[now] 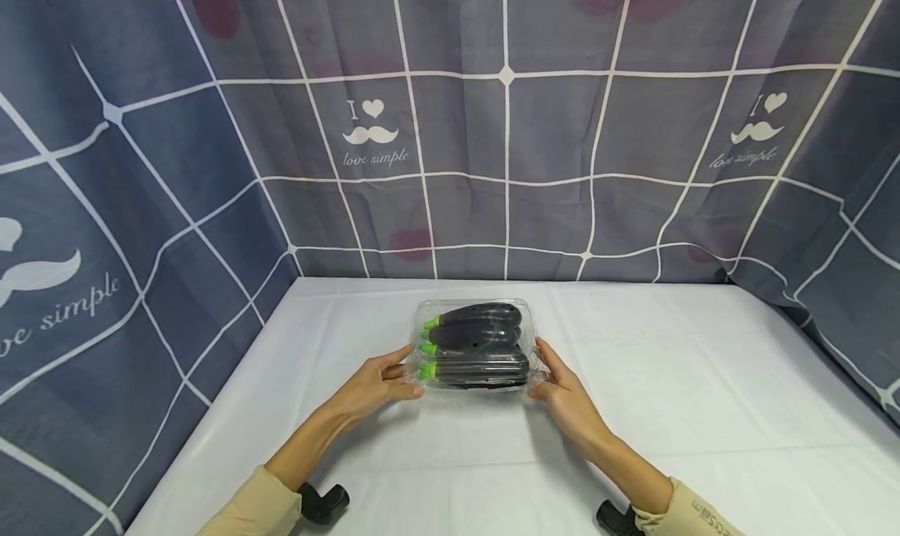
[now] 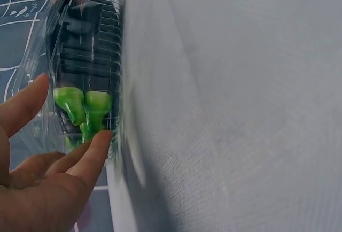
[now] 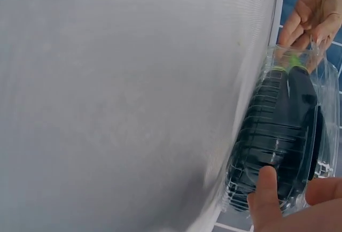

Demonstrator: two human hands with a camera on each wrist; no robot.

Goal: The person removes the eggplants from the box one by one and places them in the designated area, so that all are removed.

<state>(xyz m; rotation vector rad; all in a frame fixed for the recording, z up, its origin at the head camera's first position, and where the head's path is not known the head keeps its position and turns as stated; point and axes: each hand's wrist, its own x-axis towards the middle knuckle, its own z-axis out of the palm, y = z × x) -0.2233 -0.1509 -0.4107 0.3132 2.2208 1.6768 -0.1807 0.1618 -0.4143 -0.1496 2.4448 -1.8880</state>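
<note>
A clear plastic clamshell box (image 1: 473, 305) of dark eggplants (image 1: 474, 334) with bright green stems (image 2: 98, 103) is close over the white table, between the two hands. My left hand (image 1: 376, 384) grips its left end, on the stem side, with thumb and fingers spread around the corner. At the opposite end, my right hand (image 1: 566, 395) holds the box, its thumb (image 3: 267, 189) against the ribbed side. Through the ribbed plastic (image 3: 262, 114) the eggplants show lying side by side. The far parts of the fingers are hidden behind the box.
A white cloth covers the table (image 1: 703, 380). Grey-blue checked curtains (image 1: 457, 130) hang behind it and along both sides. Black wrist mounts (image 1: 325, 503) sit at the beige sleeves (image 1: 256, 509).
</note>
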